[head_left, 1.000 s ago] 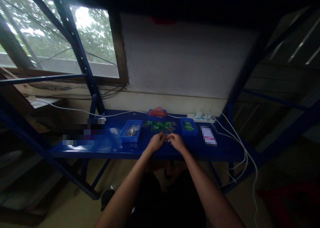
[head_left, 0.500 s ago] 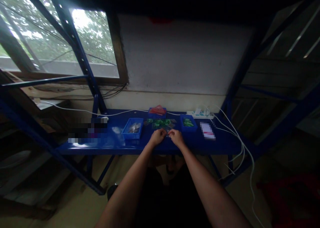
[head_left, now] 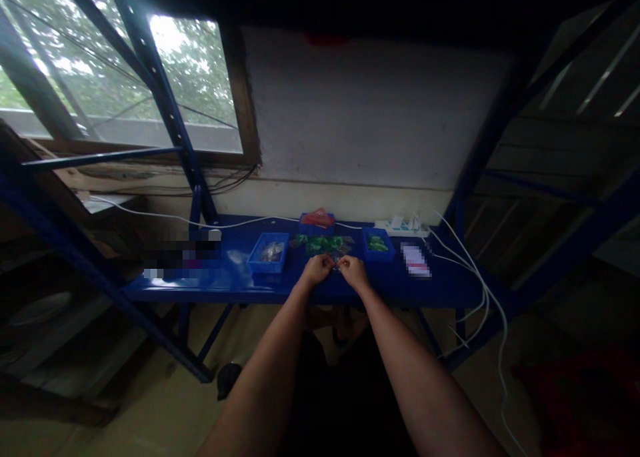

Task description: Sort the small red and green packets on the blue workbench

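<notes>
My left hand (head_left: 318,269) and my right hand (head_left: 353,271) meet over the front part of the blue table, fingers closed in pinches. Between the fingertips glints a small clear plastic bag (head_left: 337,263), held by both hands; its details are too small to make out. Just beyond the hands lie several green items in clear packets (head_left: 320,243). To the left stands a blue bin (head_left: 267,267) with clear and greyish packets in it. A second blue bin (head_left: 379,246), holding green pieces, sits to the right. Behind the green packets is a blue bin with red plastic pieces (head_left: 318,217).
A white power strip (head_left: 400,227) with plugs lies along the back, its white cables (head_left: 483,280) hanging off the right side. A blurred phone-like object (head_left: 416,261) rests at right, and blurred dark items (head_left: 183,255) at left. Blue rack posts (head_left: 170,113) frame the table.
The view has shifted slightly, moving the scene a little to the right. Both hands stay close together at the small clear bag, with only slight finger movement.
</notes>
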`<state>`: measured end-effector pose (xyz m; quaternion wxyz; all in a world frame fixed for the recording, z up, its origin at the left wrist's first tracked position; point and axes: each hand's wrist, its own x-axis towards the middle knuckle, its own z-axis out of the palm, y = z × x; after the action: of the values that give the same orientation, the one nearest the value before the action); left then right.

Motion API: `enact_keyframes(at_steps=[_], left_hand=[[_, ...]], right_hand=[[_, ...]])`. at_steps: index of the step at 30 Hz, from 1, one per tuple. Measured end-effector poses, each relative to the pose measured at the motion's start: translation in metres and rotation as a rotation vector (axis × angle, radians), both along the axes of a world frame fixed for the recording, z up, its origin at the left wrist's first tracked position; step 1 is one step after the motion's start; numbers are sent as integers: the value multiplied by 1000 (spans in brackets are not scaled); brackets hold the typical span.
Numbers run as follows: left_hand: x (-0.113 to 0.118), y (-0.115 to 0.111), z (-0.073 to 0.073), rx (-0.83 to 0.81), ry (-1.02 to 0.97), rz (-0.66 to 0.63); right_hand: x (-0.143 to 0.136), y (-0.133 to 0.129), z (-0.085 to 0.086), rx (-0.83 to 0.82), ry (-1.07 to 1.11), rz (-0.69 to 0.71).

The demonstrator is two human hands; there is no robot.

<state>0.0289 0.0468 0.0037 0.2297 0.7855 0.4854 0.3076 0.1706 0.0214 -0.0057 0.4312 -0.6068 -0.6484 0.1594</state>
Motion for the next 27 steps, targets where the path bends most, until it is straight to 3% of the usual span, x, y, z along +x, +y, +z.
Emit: enact_keyframes(at_steps=[27], left_hand=[[-1, -2, 1, 11, -75, -19]], right_hand=[[2, 6, -6, -54, 157, 0]])
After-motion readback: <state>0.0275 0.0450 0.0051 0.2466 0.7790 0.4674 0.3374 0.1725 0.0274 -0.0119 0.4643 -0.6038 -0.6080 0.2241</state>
